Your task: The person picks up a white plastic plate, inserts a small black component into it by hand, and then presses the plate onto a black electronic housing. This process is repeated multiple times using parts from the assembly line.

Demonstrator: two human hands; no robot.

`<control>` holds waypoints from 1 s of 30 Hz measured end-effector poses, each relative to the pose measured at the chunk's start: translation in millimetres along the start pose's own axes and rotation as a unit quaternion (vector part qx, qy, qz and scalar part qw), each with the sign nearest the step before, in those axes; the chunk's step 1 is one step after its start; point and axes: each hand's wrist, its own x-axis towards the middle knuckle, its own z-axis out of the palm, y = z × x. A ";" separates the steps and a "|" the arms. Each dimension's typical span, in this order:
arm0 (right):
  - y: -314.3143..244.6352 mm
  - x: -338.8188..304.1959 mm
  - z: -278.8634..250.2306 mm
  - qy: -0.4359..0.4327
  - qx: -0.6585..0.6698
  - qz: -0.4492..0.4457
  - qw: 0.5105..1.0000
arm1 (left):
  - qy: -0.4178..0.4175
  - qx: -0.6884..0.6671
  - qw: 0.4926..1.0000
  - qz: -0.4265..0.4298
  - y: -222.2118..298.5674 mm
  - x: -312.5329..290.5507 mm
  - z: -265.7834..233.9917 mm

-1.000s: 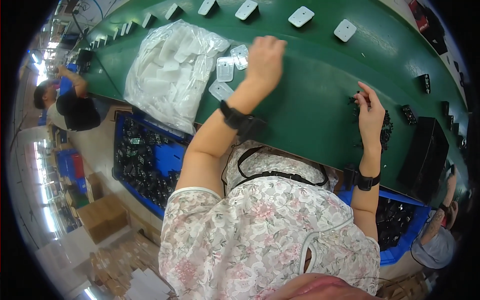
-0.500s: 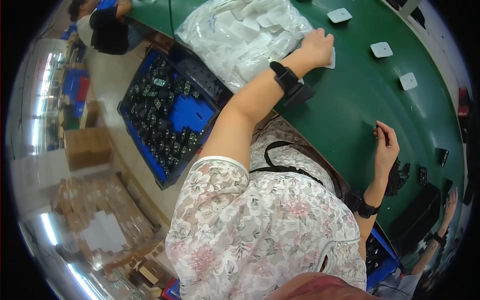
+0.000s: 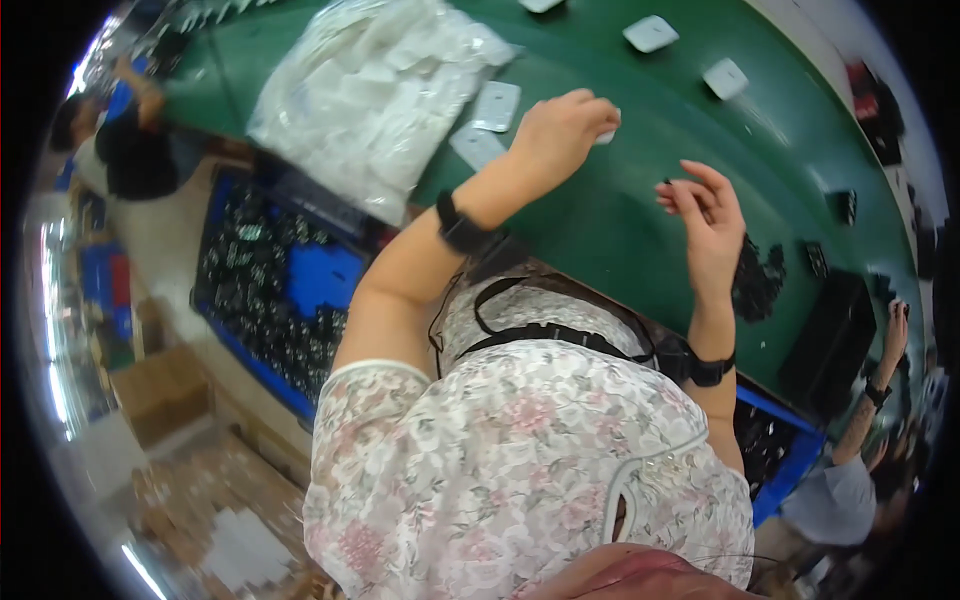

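My left hand (image 3: 565, 138) is closed over a small white plastic cover (image 3: 607, 130); most of that cover is hidden, only its edge showing past the fingers. To the right, my right hand (image 3: 712, 222) hovers above the green table with thumb and forefinger pinching a small black part (image 3: 668, 183), too small to make out its kind. Behind my left wrist lie two loose white covers, one rounded plate (image 3: 497, 106) and another (image 3: 474, 148) next to it. A heap of small black parts (image 3: 758, 285) lies beside my right wrist.
A clear bag of white pieces (image 3: 365, 100) rests at the table's left. More white covers (image 3: 651, 34) sit apart along the far side. A black box (image 3: 835, 345) stands at right, near a co-worker's hand (image 3: 896, 325). Below the table edge is a blue crate (image 3: 325, 275) of black parts.
My left hand has come away from beside the bag, bringing a white cover toward my right hand. The right hand has risen slightly, still pinching the black part. The whole view has turned.
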 end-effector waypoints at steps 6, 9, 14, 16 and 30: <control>-5.4 -6.8 4.5 -0.017 0.042 -0.012 0.999 | 0.017 -0.184 0.982 -0.035 64.6 -25.5 7.2; -2.0 -11.5 0.1 -0.030 0.018 -0.010 0.999 | 0.005 -0.167 0.986 -0.019 70.3 -28.7 11.4; -2.4 -16.7 -5.3 -0.017 -0.099 -0.071 0.992 | -0.027 -0.285 0.952 -0.104 72.9 -30.3 10.5; -5.3 -18.8 -7.0 -0.018 -0.213 -0.141 0.967 | -0.071 -0.370 0.900 -0.217 75.4 -31.6 7.2; -3.7 -23.9 -8.0 0.017 -0.283 -0.190 0.940 | -0.074 -0.518 0.824 -0.219 80.7 -37.7 12.0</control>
